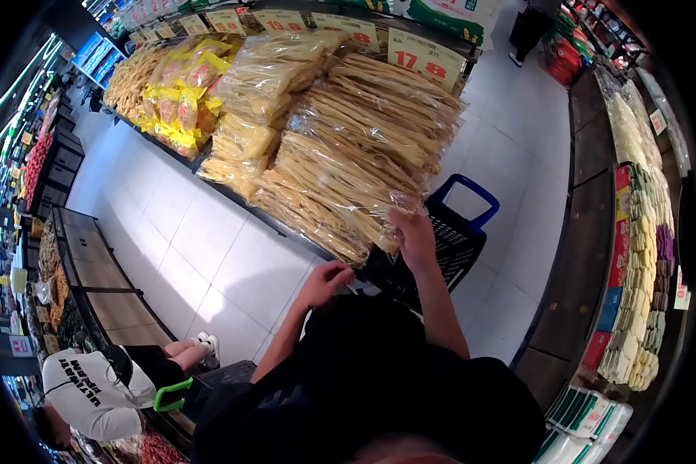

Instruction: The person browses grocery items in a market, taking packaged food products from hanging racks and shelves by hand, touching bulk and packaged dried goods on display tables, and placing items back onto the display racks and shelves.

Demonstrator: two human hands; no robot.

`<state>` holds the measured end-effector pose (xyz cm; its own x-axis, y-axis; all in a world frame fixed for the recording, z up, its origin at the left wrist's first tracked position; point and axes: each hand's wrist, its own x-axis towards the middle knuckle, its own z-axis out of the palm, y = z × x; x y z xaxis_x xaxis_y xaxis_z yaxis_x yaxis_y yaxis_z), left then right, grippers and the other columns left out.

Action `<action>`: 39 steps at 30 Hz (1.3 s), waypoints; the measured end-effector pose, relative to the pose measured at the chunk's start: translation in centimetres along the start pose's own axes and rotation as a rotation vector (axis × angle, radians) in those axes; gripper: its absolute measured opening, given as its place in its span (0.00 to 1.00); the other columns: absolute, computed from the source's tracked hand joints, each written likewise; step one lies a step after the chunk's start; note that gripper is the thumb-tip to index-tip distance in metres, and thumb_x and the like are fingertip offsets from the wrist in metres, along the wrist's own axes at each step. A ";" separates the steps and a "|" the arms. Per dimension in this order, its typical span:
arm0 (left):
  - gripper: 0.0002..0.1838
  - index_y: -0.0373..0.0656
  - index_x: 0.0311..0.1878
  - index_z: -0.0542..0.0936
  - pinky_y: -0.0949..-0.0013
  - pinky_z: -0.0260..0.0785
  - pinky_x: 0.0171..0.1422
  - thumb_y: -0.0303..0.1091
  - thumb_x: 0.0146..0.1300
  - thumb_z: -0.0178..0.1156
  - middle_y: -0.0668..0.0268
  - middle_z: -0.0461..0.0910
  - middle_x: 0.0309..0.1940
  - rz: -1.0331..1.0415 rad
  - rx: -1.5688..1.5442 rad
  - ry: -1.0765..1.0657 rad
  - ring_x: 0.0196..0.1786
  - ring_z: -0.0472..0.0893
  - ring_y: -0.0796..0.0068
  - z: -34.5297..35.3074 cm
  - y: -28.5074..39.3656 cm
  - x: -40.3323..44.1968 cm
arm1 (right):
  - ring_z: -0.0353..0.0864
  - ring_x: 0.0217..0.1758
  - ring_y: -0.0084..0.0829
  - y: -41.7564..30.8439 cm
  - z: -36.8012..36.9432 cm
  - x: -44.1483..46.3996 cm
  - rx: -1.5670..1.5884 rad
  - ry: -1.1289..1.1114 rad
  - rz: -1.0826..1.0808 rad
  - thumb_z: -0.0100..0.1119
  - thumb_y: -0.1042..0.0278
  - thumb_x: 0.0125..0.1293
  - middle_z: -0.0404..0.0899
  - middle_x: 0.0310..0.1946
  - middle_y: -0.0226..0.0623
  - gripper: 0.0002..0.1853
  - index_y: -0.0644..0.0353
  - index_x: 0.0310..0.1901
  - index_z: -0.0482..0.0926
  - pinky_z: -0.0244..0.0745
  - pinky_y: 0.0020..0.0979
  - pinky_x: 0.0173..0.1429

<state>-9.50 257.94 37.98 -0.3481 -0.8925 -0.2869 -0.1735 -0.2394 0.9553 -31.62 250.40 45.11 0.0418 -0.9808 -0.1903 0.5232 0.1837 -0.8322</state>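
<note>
Right hand (414, 236) clamped on near-right end of a clear bag of dried sticks (336, 185), on top of the pile (390, 112); left hand (326, 283) half curled by pile's near corner, can't tell if it's holding. Bag probably light, film slick, sticks stiff but brittle: support both ends. Long axis far-left to near-right, near end toward black basket (455, 247)

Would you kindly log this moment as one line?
right hand: touching bagged sticks | left hand: near their closest end | black basket: beside them
</note>
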 end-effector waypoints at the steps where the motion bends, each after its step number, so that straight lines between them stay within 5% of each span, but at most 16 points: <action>1: 0.12 0.42 0.49 0.78 0.68 0.72 0.44 0.37 0.67 0.55 0.65 0.81 0.39 0.043 -0.288 0.030 0.42 0.79 0.73 0.0 -0.1 0.4 | 0.74 0.38 0.16 -1.7 0.1 -1.4 0.000 0.006 -0.003 0.61 0.76 0.60 0.76 0.44 0.31 0.19 0.62 0.54 0.73 0.69 0.18 0.37; 2: 0.23 0.45 0.60 0.69 0.61 0.69 0.58 0.44 0.66 0.56 0.63 0.77 0.52 -0.018 -0.621 -0.034 0.54 0.76 0.68 -0.4 -0.1 0.8 | 0.74 0.38 0.16 -3.4 0.2 -2.8 0.041 -0.026 0.001 0.61 0.76 0.60 0.76 0.45 0.31 0.21 0.62 0.56 0.72 0.70 0.18 0.38; 3: 0.23 0.45 0.60 0.69 0.61 0.69 0.58 0.44 0.66 0.56 0.63 0.77 0.52 -0.020 -0.619 -0.041 0.54 0.76 0.68 -0.2 0.9 1.0 | 0.74 0.38 0.17 -4.3 -0.1 -3.9 0.084 -0.058 0.004 0.62 0.77 0.60 0.75 0.46 0.31 0.23 0.62 0.57 0.70 0.70 0.18 0.39; 5: 0.38 0.46 0.69 0.58 0.52 0.57 0.70 0.56 0.62 0.57 0.59 0.68 0.62 0.290 -1.274 -0.148 0.65 0.67 0.63 0.6 3.7 0.6 | 0.75 0.49 0.23 -4.8 -1.0 -5.5 0.099 -0.122 -0.020 0.64 0.74 0.58 0.73 0.52 0.35 0.29 0.63 0.61 0.66 0.72 0.22 0.50; 6: 0.53 0.46 0.73 0.48 0.47 0.43 0.75 0.68 0.53 0.57 0.59 0.60 0.68 0.339 -1.306 -0.204 0.72 0.56 0.59 0.0 3.5 1.0 | 0.72 0.56 0.26 -5.1 -1.0 -6.4 0.131 -0.222 -0.023 0.66 0.70 0.57 0.71 0.56 0.37 0.32 0.63 0.62 0.65 0.70 0.25 0.56; 8: 0.55 0.47 0.73 0.48 0.46 0.43 0.75 0.70 0.50 0.58 0.60 0.56 0.70 0.375 -1.285 -0.251 0.73 0.54 0.58 -0.5 3.2 1.1 | 0.60 0.69 0.32 -4.5 -2.8 -6.8 -0.098 -0.442 -0.023 0.70 0.58 0.55 0.62 0.65 0.42 0.43 0.61 0.68 0.58 0.62 0.33 0.68; 10: 0.63 0.45 0.73 0.50 0.45 0.43 0.75 0.78 0.40 0.57 0.61 0.44 0.74 0.332 -1.237 -0.189 0.74 0.47 0.55 -0.8 3.3 1.3 | 0.61 0.69 0.33 -4.7 -2.7 -7.3 -0.157 -0.478 0.066 0.69 0.56 0.55 0.62 0.65 0.42 0.44 0.60 0.69 0.54 0.62 0.34 0.68; 12: 0.49 0.42 0.71 0.54 0.48 0.44 0.75 0.66 0.56 0.55 0.59 0.51 0.72 0.214 -1.247 -0.039 0.73 0.52 0.55 0.0 2.0 1.5 | 0.63 0.68 0.35 -4.7 -3.6 -7.6 -0.271 -0.520 0.218 0.66 0.54 0.58 0.63 0.65 0.44 0.47 0.59 0.71 0.47 0.62 0.35 0.68; 15: 0.31 0.41 0.69 0.59 0.49 0.49 0.74 0.47 0.68 0.47 0.55 0.61 0.68 -0.036 -1.421 0.087 0.69 0.60 0.55 -0.3 -1.7 1.1 | 0.70 0.62 0.34 -3.4 -5.7 -7.0 -0.284 -0.465 0.225 0.61 0.57 0.63 0.68 0.61 0.42 0.34 0.62 0.66 0.60 0.68 0.33 0.63; 19: 0.29 0.39 0.67 0.62 0.50 0.52 0.73 0.47 0.68 0.48 0.55 0.65 0.65 -0.083 -1.419 0.084 0.67 0.64 0.55 -2.7 -2.8 1.8 | 0.73 0.58 0.33 -3.5 -5.5 -2.6 -0.545 -0.156 0.151 0.61 0.60 0.63 0.70 0.59 0.40 0.26 0.61 0.60 0.69 0.68 0.33 0.62; 23: 0.25 0.38 0.61 0.68 0.52 0.56 0.71 0.44 0.68 0.49 0.57 0.71 0.59 -0.018 -1.331 0.063 0.63 0.69 0.57 -6.5 -2.4 3.6 | 0.65 0.64 0.43 -4.5 -0.9 4.7 -1.301 0.021 -0.553 0.63 0.61 0.60 0.69 0.58 0.43 0.26 0.54 0.60 0.71 0.60 0.39 0.68; 25: 0.24 0.38 0.61 0.68 0.53 0.56 0.70 0.44 0.68 0.49 0.57 0.71 0.59 0.040 -1.301 0.045 0.62 0.69 0.58 -8.2 -1.2 4.5 | 0.59 0.67 0.46 -3.9 1.2 9.0 -1.629 0.073 -0.655 0.64 0.60 0.58 0.68 0.59 0.44 0.31 0.52 0.63 0.67 0.51 0.46 0.71; 29: 0.25 0.38 0.62 0.67 0.53 0.56 0.70 0.44 0.67 0.50 0.57 0.70 0.60 0.039 -1.332 0.041 0.64 0.68 0.58 -11.1 -0.8 5.3 | 0.60 0.66 0.47 -1.9 2.4 15.4 -1.863 0.110 -0.697 0.65 0.62 0.56 0.69 0.57 0.44 0.34 0.48 0.66 0.63 0.50 0.50 0.70; 31: 0.26 0.38 0.62 0.67 0.53 0.55 0.71 0.45 0.67 0.50 0.56 0.70 0.60 0.045 -1.301 0.069 0.64 0.67 0.58 -12.0 -0.6 5.5 | 0.58 0.68 0.48 -2.0 3.2 16.6 -2.011 0.122 -0.328 0.66 0.60 0.56 0.64 0.62 0.48 0.41 0.43 0.70 0.55 0.48 0.47 0.72; 32: 0.26 0.38 0.62 0.66 0.53 0.55 0.71 0.45 0.67 0.50 0.57 0.70 0.60 0.039 -1.313 0.061 0.64 0.67 0.58 -12.5 -0.6 5.6 | 0.58 0.68 0.48 -1.9 3.3 17.0 -2.006 0.107 -0.328 0.66 0.60 0.56 0.64 0.62 0.48 0.41 0.43 0.70 0.55 0.48 0.47 0.72; 39: 0.27 0.36 0.63 0.65 0.53 0.55 0.71 0.44 0.67 0.51 0.55 0.68 0.62 0.005 -1.315 -0.058 0.65 0.66 0.56 -15.3 -1.4 6.9 | 0.71 0.54 0.42 -4.4 3.5 17.0 -1.879 0.219 -0.531 0.64 0.64 0.54 0.76 0.46 0.41 0.24 0.51 0.55 0.75 0.65 0.43 0.59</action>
<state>2.41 246.26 35.78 -0.3903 -0.8849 -0.2542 0.8367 -0.4561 0.3032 -30.23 232.71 47.41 0.0463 -0.9543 0.2952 -0.9748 -0.1077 -0.1956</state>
